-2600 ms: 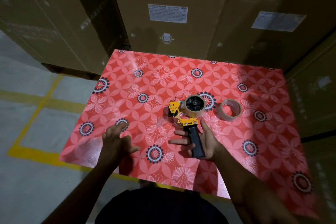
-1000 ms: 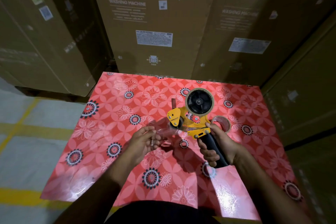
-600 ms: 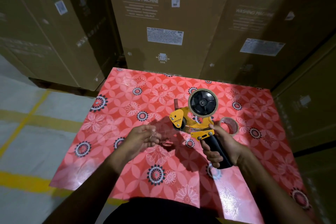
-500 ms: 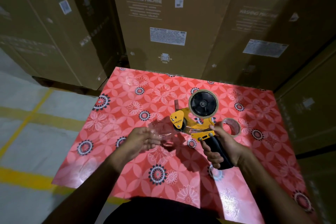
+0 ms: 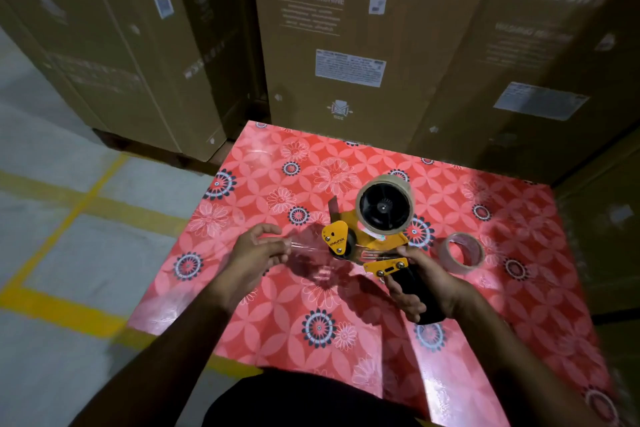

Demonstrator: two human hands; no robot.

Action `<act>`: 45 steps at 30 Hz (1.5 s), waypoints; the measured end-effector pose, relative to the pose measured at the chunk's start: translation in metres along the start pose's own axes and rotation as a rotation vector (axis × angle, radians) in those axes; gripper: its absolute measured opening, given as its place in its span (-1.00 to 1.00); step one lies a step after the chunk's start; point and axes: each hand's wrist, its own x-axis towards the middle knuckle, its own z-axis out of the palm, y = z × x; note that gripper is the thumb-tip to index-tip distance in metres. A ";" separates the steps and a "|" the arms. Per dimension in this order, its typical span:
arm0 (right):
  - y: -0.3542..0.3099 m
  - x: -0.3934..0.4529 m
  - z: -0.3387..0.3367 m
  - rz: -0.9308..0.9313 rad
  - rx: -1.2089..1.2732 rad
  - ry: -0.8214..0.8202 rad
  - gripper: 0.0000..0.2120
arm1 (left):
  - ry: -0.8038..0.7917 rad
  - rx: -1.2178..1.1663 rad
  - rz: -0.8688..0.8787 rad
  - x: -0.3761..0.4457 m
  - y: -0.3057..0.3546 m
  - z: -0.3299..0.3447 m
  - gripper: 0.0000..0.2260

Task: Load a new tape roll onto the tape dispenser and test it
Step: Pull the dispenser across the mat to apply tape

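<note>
Left hand (image 5: 258, 251) has drawn clear tape (image 5: 306, 246) leftward from dispenser (image 5: 367, 239).

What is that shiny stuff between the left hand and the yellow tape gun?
A strip of clear tape, seen in the head view. It runs from the left hand, which pinches its end, to the tape gun.

Dispenser handle (image 5: 417, 291) mostly hidden by right hand (image 5: 424, 282) (box print blurred).
</note>
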 end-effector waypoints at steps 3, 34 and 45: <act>-0.002 0.016 0.008 0.024 -0.015 -0.050 -0.37 | 0.062 -0.014 0.033 0.005 0.004 -0.013 -0.72; 0.001 0.115 0.038 0.103 -0.261 0.177 -0.34 | 0.327 1.071 0.563 0.088 -0.041 -0.136 -0.55; 0.000 0.089 0.020 0.119 -0.314 0.201 -0.38 | -0.164 1.701 0.615 0.082 -0.068 -0.134 -0.36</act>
